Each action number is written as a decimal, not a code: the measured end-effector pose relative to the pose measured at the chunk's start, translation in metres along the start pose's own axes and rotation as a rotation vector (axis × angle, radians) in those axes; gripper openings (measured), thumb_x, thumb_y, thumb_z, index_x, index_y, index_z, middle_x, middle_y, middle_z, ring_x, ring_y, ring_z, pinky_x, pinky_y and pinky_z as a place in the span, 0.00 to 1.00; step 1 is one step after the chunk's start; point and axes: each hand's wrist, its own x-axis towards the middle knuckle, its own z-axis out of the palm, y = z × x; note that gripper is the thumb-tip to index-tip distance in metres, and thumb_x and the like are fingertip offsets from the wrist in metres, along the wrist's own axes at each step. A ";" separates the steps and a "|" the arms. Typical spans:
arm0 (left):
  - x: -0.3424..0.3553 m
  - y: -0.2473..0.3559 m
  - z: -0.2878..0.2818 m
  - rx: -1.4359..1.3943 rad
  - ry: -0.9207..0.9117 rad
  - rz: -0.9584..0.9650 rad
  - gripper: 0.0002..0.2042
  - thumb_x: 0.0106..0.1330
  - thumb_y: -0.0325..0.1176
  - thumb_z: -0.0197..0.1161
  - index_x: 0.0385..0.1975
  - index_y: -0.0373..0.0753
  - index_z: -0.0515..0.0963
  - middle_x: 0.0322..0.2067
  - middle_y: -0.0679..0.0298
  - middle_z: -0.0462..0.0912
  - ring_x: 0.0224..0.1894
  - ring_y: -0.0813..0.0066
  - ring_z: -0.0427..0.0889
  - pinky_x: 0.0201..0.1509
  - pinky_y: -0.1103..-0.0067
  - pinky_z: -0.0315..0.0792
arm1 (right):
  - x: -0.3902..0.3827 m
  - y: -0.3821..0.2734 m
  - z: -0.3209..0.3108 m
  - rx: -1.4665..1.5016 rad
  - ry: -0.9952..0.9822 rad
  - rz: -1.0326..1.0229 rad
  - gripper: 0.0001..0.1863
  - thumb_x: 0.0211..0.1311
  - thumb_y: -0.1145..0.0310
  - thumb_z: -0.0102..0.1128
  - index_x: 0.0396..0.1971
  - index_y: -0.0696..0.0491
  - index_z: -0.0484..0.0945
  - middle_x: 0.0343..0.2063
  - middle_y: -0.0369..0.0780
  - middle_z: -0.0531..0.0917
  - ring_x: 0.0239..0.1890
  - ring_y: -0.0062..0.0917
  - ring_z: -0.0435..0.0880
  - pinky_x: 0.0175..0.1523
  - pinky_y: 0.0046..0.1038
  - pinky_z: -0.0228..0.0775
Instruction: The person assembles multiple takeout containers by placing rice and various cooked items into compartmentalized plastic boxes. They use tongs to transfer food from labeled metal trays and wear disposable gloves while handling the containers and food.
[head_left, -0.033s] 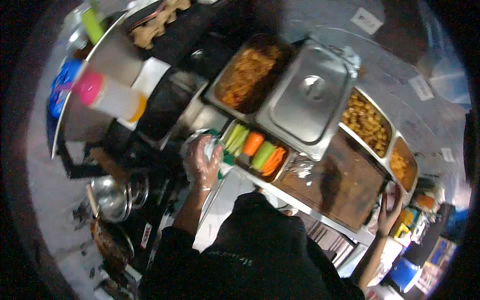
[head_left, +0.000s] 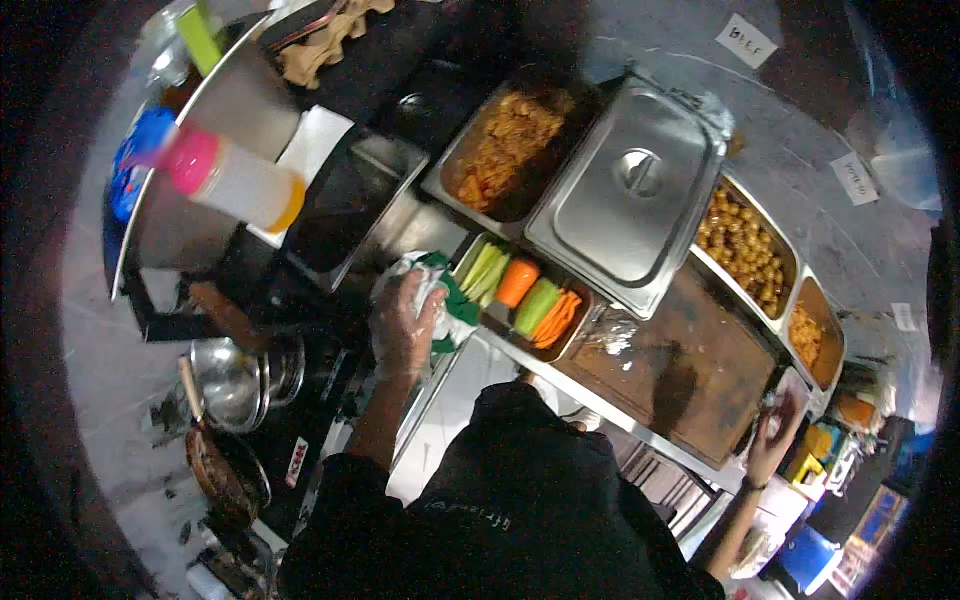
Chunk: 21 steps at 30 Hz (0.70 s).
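My left hand, in a clear glove, is closed on a crumpled white-and-green cloth at the left end of the vegetable pan. In that pan lie celery sticks, orange carrot pieces and a green cut vegetable. My right hand is curled round a pale item that I cannot make out, at the right edge of a brown cutting board.
Behind are a lidded steel pan, a chicken-like dish, small potato-like pieces and an orange dish. At left stand a pink-capped squeeze bottle, steel bowls and a frying pan.
The whole view has shifted slightly and grown sharper. My hands have barely moved relative to the pans and board.
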 end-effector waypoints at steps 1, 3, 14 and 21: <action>-0.005 -0.021 -0.008 0.124 -0.180 -0.147 0.31 0.55 0.51 0.72 0.53 0.37 0.72 0.43 0.52 0.81 0.50 0.53 0.79 0.53 0.66 0.73 | -0.042 0.028 0.016 0.041 0.066 0.107 0.30 0.62 0.76 0.59 0.65 0.59 0.64 0.51 0.44 0.79 0.52 0.31 0.78 0.58 0.31 0.69; -0.033 -0.033 -0.013 0.523 -0.263 -0.061 0.36 0.49 0.51 0.75 0.53 0.36 0.72 0.50 0.48 0.78 0.53 0.49 0.77 0.56 0.62 0.71 | -0.092 0.031 0.048 0.140 -0.069 0.066 0.29 0.61 0.84 0.53 0.64 0.56 0.65 0.49 0.41 0.78 0.44 0.24 0.79 0.49 0.23 0.73; -0.030 -0.145 0.035 0.823 0.104 0.288 0.11 0.58 0.40 0.61 0.34 0.40 0.75 0.30 0.57 0.78 0.35 0.59 0.80 0.38 0.64 0.75 | -0.161 -0.045 0.059 0.212 -0.509 -0.138 0.26 0.59 0.70 0.61 0.59 0.50 0.71 0.39 0.46 0.83 0.40 0.42 0.81 0.47 0.39 0.73; -0.055 0.010 0.057 0.917 0.026 0.147 0.33 0.46 0.61 0.72 0.41 0.37 0.81 0.43 0.50 0.82 0.46 0.52 0.82 0.53 0.63 0.76 | -0.234 0.003 0.014 0.069 -0.310 -0.029 0.20 0.59 0.74 0.61 0.53 0.53 0.73 0.36 0.45 0.83 0.36 0.39 0.83 0.41 0.35 0.75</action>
